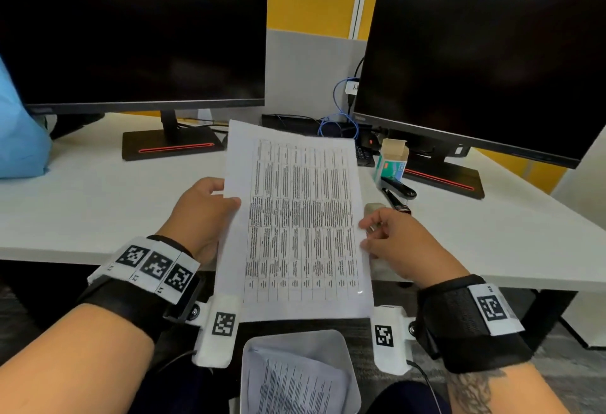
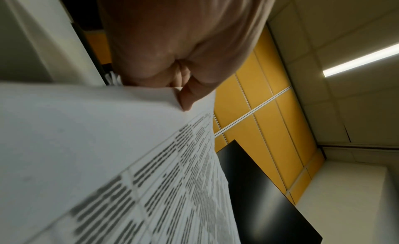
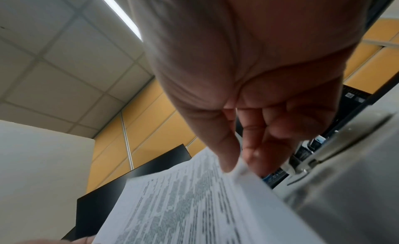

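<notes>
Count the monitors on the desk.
2. The left monitor stands at the back left of the desk, the right monitor at its back right. Both screens are dark. More may sit outside the view.

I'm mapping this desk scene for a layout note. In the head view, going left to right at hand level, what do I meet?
In order: blue bag → left hand → printed sheets → right hand.
</notes>
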Demonstrator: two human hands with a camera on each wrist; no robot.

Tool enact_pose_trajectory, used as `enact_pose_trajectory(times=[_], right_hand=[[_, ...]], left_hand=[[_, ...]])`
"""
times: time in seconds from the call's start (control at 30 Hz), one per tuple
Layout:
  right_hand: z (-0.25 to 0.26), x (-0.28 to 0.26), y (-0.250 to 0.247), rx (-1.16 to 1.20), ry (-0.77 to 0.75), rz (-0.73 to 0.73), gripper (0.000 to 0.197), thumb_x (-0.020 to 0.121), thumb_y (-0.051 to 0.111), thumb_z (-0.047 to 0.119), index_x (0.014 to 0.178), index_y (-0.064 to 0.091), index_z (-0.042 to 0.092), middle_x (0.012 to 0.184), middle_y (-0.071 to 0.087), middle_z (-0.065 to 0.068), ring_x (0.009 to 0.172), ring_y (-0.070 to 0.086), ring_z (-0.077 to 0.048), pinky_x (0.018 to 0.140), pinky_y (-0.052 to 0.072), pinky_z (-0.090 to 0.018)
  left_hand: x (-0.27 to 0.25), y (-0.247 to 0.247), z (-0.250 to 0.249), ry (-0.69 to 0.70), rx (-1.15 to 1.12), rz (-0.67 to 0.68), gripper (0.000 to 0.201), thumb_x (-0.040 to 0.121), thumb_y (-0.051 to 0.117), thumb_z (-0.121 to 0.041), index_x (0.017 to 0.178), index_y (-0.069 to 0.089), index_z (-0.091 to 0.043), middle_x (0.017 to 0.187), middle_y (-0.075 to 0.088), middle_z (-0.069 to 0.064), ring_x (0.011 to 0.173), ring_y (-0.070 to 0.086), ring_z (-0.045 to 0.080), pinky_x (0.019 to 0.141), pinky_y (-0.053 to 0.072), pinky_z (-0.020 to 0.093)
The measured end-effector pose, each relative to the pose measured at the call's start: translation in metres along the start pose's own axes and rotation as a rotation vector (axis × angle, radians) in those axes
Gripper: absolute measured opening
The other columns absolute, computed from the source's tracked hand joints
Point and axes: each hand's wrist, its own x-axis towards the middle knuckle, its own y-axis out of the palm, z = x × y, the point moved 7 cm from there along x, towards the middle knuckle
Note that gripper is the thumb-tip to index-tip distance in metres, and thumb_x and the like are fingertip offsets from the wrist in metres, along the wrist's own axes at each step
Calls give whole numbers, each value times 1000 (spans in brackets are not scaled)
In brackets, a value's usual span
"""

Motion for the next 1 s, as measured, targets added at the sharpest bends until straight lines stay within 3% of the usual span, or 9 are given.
enact_pose_trajectory(times=[0.13,0.3,0.37,0.47,0.53,0.63,0.8,0.9,1.0], right_hand=[[-2,1,6,-57,-63,-24,28,84,67,0,90,61,26,92,61,-4,80,64,-20,68,48,-20],[-1,-1,4,-75,-42,-11,23,87,63,2,89,58,25,86,65,-7,70,65,-18,62,53,-27],[5,-3,-18,-90,-36,-199,14,91,61,14,95,58,27,83,63,1,71,61,-12,57,43,-23],[11,-1,-45,-187,17,-414,23,92,58,26,114,60,24,101,62,-2,87,60,-20,74,51,-32],[4,11,-43,-389,123,-353,39,90,58,36,125,58,19,117,59,-10,101,59,-28,87,52,-38],[-14,27,-30,-557,261,-212,35,91,53,38,112,60,10,110,62,-12,93,57,-28,80,48,-33],[-26,34,-25,-480,316,-181,22,96,49,22,105,60,5,103,60,-14,92,56,-29,78,41,-31],[-25,30,-41,-243,319,-274,14,94,55,21,97,56,7,92,54,-11,80,49,-26,74,38,-31],[-11,21,-66,-45,221,-444,30,92,59,34,104,55,8,95,59,-11,77,53,-24,68,41,-32]], left_hand=[[-5,9,6,-44,38,89,22,91,55,2,109,58,-10,108,70,19,93,69,38,83,55,57],[-9,8,-12,62,-4,81,12,97,56,-16,102,64,-24,102,75,7,92,72,27,86,56,50],[-12,9,-18,105,21,84,13,98,55,-20,102,67,-24,97,76,5,90,73,26,87,56,51],[-18,13,-21,165,102,106,14,97,57,-23,105,68,-22,95,77,5,88,74,26,85,57,52],[-23,19,-22,205,151,116,12,95,60,-24,103,68,-21,93,77,4,86,74,24,82,58,51],[-29,25,-24,241,187,111,10,91,66,-21,97,68,-13,85,77,5,77,75,22,74,61,45],[-34,25,-27,247,188,136,13,93,62,-18,95,68,-6,84,76,8,77,75,25,72,61,43],[-36,26,-26,224,166,187,16,98,55,-17,102,68,-10,91,77,8,84,74,25,79,59,46],[-38,27,-29,244,176,196,16,98,54,-18,104,68,-13,92,77,5,85,74,22,80,59,45]])
